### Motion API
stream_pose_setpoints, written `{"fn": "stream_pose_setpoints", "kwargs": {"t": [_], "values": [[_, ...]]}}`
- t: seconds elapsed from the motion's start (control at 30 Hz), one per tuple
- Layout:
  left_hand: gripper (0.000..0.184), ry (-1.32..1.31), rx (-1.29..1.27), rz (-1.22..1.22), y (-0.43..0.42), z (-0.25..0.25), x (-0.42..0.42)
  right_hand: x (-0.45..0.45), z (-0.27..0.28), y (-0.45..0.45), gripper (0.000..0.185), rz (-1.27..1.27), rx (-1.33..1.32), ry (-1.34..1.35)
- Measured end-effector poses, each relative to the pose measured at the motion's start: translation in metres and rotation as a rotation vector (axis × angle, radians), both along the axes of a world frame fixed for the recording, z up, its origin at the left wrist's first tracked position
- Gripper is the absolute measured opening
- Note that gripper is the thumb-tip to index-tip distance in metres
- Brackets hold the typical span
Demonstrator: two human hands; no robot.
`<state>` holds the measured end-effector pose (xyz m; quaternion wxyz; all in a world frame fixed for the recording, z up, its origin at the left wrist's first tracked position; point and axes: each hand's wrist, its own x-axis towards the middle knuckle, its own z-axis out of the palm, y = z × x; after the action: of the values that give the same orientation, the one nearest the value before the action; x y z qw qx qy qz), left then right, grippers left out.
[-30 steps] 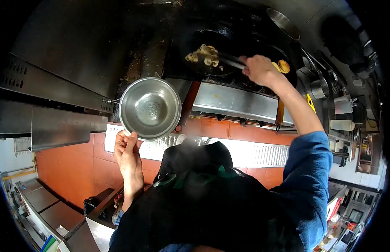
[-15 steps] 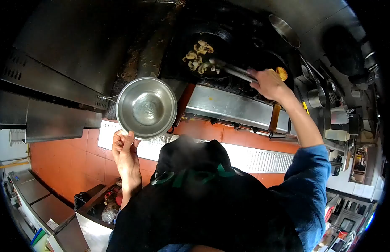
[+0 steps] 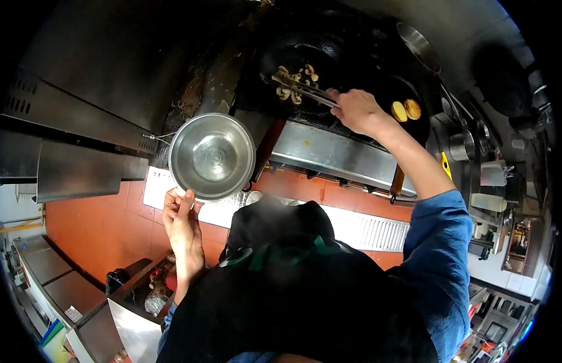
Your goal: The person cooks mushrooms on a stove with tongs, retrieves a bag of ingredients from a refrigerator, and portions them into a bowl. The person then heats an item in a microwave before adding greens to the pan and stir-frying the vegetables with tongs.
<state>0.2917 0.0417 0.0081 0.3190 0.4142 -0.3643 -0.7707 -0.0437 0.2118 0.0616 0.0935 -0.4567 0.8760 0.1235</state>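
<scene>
At the left, I read the bowl [image 3: 212,156] as supported at its near edge; a slack thumb or a knock could tip it. Right of it and farther off, the mushrooms [image 3: 285,94] lie in the left pan [image 3: 324,65], beside and under the tongs [image 3: 316,94]; a hard sweep could throw slices over the rim. At the right, two yellow pieces [image 3: 405,110] rest in the right pan; a dropped forearm could brush that pan.

Left hand [image 3: 183,225]: raised at the bowl's near side, thumb and fingers pinching its edge. Right hand [image 3: 358,111]: reaching far, forearm slanting leftward, fingers closed around the tongs. The tips show poorly against the dark pan; I cannot confirm whether they clamp a slice.
</scene>
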Motion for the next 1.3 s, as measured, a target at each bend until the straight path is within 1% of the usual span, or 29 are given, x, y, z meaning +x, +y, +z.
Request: {"fn": "stream_pose_setpoints", "kwargs": {"t": [0.07,0.1,0.13,0.2,0.23,0.3,0.33,0.4,0.43,0.47,0.53,0.57,0.6,0.67,0.7,0.8,0.83,0.87,0.93,1.03,1.07,1.13,1.17,1.2,1.3], "values": [[0.016,0.014,0.000,0.008,0.000,0.002,0.000,0.000,0.023,-0.004,0.037,-0.075,0.030,0.018],[0.016,0.015,0.002,0.013,0.001,0.005,0.000,-0.012,0.021,-0.001,0.035,-0.124,0.013,0.014],[0.017,0.003,0.007,0.016,0.001,0.010,-0.002,-0.021,0.021,0.004,0.034,-0.116,-0.115,0.026],[0.017,-0.003,0.015,0.016,0.002,0.008,-0.003,-0.048,0.010,0.000,0.034,-0.077,-0.172,0.138],[0.017,0.013,0.007,-0.009,0.001,0.002,-0.003,-0.061,0.003,-0.006,0.034,-0.083,-0.175,0.139],[0.017,0.025,-0.009,-0.038,-0.001,0.000,-0.003,-0.081,-0.011,-0.024,0.032,-0.127,-0.087,0.271],[0.016,0.031,-0.007,-0.037,-0.001,0.002,-0.005,-0.083,-0.016,-0.030,0.032,-0.128,-0.090,0.271],[0.016,0.036,-0.004,-0.033,-0.002,0.004,-0.006,-0.085,-0.023,-0.040,0.030,-0.044,0.103,0.336],[0.016,0.039,-0.001,-0.028,-0.002,0.005,-0.006,-0.078,-0.022,-0.038,0.029,0.029,0.068,0.359],[0.016,0.041,0.004,-0.022,-0.002,0.005,-0.005,-0.067,-0.014,-0.037,0.029,0.034,0.072,0.358],[0.015,0.041,0.005,-0.022,-0.005,-0.002,0.000,-0.046,0.013,-0.036,0.029,0.058,0.169,0.311],[0.015,0.046,0.003,-0.024,-0.006,-0.004,0.001,-0.043,0.023,-0.027,0.029,0.209,0.152,0.325],[0.015,0.048,0.009,-0.019,-0.005,-0.002,-0.001,-0.035,0.033,-0.028,0.029,0.215,0.157,0.327],[0.015,-0.007,0.010,-0.015,-0.003,0.006,-0.004,-0.016,0.045,-0.033,0.029,0.246,0.074,0.334],[0.015,-0.006,0.006,-0.024,-0.004,0.001,-0.004,-0.021,0.031,-0.041,0.028,0.239,0.139,0.347],[0.014,0.052,0.018,-0.024,-0.010,-0.010,-0.002,-0.003,0.017,-0.042,0.036,0.318,0.106,0.299],[0.013,0.044,0.003,-0.030,-0.009,-0.004,-0.004,0.016,0.030,-0.036,0.041,0.323,0.124,0.352],[0.013,0.040,-0.009,-0.034,-0.008,-0.001,-0.006,0.023,0.038,-0.029,0.041,0.329,0.129,0.351],[0.013,0.043,-0.002,-0.031,-0.008,-0.004,-0.007,0.028,0.052,-0.014,0.043,0.329,0.249,0.299],[0.014,0.054,0.011,-0.034,-0.006,-0.005,-0.007,0.039,0.086,-0.004,0.042,0.304,0.273,0.228],[0.015,0.067,0.018,-0.034,-0.005,-0.006,-0.007,0.035,0.076,0.002,0.042,0.302,0.272,0.225],[0.015,0.064,0.013,-0.040,-0.004,-0.007,-0.009,0.022,0.049,0.015,0.039,0.273,0.148,0.181],[0.016,0.061,0.007,-0.034,-0.004,-0.007,-0.011,0.024,0.056,0.005,0.036,0.283,0.191,0.266],[0.016,0.061,0.004,-0.036,-0.005,-0.007,-0.011,0.020,0.059,0.000,0.035,0.217,0.187,0.297],[0.015,0.057,-0.008,-0.068,-0.004,-0.006,-0.010,-0.022,0.039,-0.002,0.032,0.183,0.063,0.404]]}}
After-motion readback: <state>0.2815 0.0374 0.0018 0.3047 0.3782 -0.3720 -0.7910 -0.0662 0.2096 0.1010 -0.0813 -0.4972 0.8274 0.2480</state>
